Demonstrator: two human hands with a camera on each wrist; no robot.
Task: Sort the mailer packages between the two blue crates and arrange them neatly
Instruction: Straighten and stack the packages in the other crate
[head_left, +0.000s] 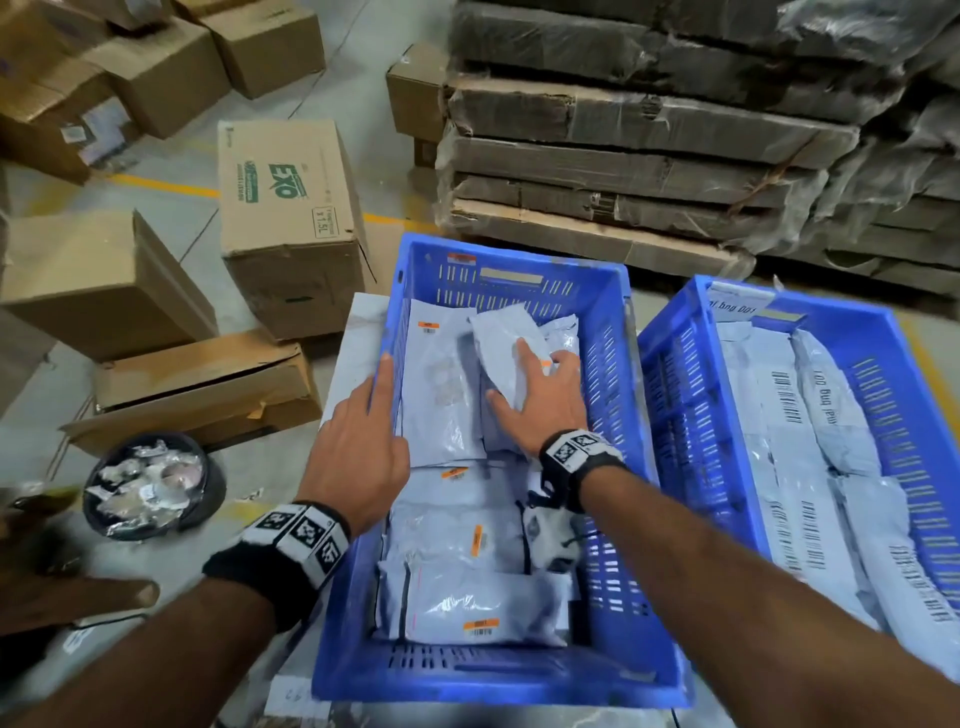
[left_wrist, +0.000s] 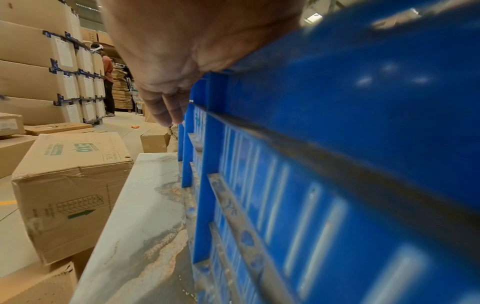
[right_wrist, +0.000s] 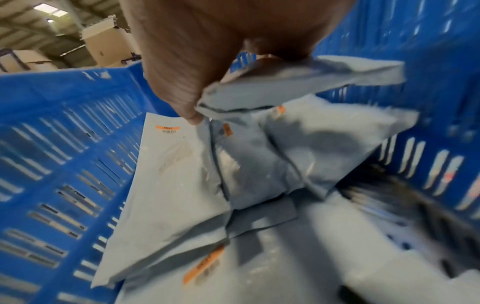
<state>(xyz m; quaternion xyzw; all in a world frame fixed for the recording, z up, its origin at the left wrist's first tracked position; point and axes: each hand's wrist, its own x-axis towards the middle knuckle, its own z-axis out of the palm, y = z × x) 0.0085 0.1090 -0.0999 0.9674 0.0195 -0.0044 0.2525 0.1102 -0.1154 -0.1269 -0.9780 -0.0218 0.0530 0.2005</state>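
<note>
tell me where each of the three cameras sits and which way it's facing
Head: worn on the head, looking forward and down at the left blue crate and right blue crate; both forearms, left hand and right hand show.
Left wrist: outside the left crate's wall, facing along it toward stacked cartons; palm and fingers show.
Right wrist: inside the left crate, facing down at grey mailers; the hand grips one.
Shared: head and left wrist views both show the EXO carton.

Both forearms are bare and sleeveless, each wrist wrapped in a black wristband (head_left: 291, 556) fronted by white square tiles printed with black pixel-pattern markers, the right wristband (head_left: 576, 457) also trailing a short black strap from its near edge.
</note>
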